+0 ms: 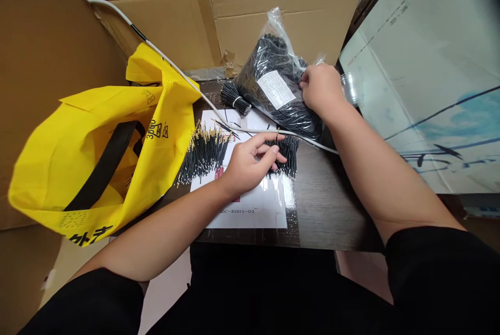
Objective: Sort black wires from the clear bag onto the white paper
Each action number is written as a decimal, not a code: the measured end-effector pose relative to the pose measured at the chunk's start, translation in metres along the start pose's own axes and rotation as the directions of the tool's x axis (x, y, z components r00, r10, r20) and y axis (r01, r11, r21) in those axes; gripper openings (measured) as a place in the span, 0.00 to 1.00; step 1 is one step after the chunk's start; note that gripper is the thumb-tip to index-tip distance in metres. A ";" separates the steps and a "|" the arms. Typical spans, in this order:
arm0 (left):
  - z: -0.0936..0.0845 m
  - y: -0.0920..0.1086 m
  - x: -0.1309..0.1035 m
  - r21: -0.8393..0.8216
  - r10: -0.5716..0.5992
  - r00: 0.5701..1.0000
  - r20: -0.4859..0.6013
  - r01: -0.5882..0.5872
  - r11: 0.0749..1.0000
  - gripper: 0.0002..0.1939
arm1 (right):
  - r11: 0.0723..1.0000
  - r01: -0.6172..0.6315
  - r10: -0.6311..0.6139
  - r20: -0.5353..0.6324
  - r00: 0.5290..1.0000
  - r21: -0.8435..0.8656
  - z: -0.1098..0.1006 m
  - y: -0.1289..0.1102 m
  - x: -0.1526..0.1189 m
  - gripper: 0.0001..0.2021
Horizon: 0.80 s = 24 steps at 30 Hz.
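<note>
My left hand [250, 164] is over the white printed sheet [260, 216], its fingers partly curled around a short black wire [277, 136] with a gold tip. Under its fingertips lies a pile of black wires [289, 155]. To its left, a second pile of black wires [205, 153] has gold ends pointing away from me. My right hand [321, 87] is closed at the right side of a clear plastic bag [255, 66] full of black wires, fingertips pinching the film. A banded bundle of wires [235, 99] rests left of the bag.
A yellow bag [42, 152] with a black strap stands open at the left. A white cable [179, 70] crosses above the sheet. Cardboard [250, 17] rises behind the dark table [332, 199]. A clear container [350, 89] and a pale printed box [425, 64] are at the right.
</note>
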<state>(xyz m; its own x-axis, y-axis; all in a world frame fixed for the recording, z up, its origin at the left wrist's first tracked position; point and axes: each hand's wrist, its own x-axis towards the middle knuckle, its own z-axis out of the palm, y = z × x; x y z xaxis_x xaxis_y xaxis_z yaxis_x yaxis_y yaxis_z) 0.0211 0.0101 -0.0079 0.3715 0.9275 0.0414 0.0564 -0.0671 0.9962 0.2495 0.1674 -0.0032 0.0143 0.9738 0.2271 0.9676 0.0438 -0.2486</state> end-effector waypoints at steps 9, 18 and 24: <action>-0.002 0.000 0.000 0.013 0.000 1.000 -0.030 0.001 1.000 0.12 | 0.999 0.046 -0.046 0.037 0.998 0.001 -0.002 0.000 -0.002 0.14; -0.002 0.000 0.000 -0.006 0.004 0.998 -0.056 -0.004 1.000 0.14 | 0.997 0.037 -0.031 0.090 0.995 -0.061 -0.008 -0.005 -0.003 0.10; -0.004 -0.002 0.001 -0.012 0.012 0.999 -0.046 -0.012 1.000 0.08 | 0.990 0.023 -0.020 0.025 1.000 -0.142 -0.010 -0.010 -0.004 0.12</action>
<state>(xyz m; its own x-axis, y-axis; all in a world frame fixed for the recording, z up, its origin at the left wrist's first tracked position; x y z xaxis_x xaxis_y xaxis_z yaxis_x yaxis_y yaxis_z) 0.0180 0.0127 -0.0096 0.3292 0.9426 0.0565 0.0406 -0.0739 0.9964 0.2419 0.1606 0.0080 -0.0111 0.9779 0.2087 0.9937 0.0341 -0.1069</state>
